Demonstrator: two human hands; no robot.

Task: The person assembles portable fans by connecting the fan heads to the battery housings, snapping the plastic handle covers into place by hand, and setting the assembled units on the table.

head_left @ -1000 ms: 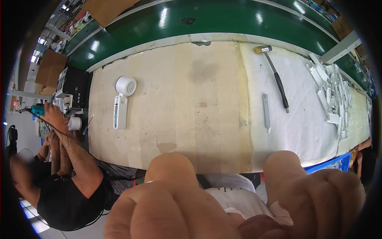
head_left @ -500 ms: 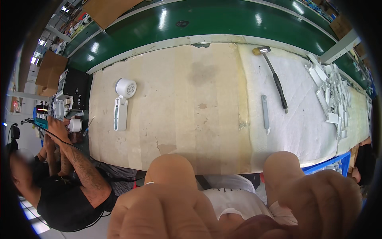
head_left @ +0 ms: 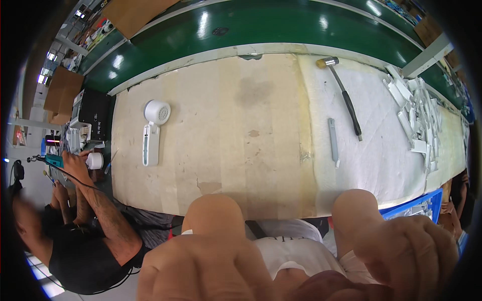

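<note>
Both hands are raised close to the camera, away from the worktable. The back of my left hand (head_left: 206, 266) fills the lower middle; its fingers run out of the picture, so its grip is hidden. At the lower right my right hand (head_left: 409, 251) has curled fingers with the tips out of sight, and whatever they close on cannot be made out. Neither hand touches anything on the table (head_left: 236, 165). Far off on its left half lies a white handheld device (head_left: 151, 145) with a round perforated head (head_left: 158, 112).
On a white pad lie a hammer (head_left: 348, 103) and a grey slim tool (head_left: 333, 142). White plastic parts (head_left: 419, 120) are heaped at the right, above a blue crate (head_left: 411, 204). At left a co-worker (head_left: 85, 251) handles a teal tool (head_left: 54, 160). A green conveyor belt (head_left: 271, 22) runs behind.
The view has shifted slightly, so the table things sit a little further left. My hands keep nearly the same pose. A person at the far right edge shows more.
</note>
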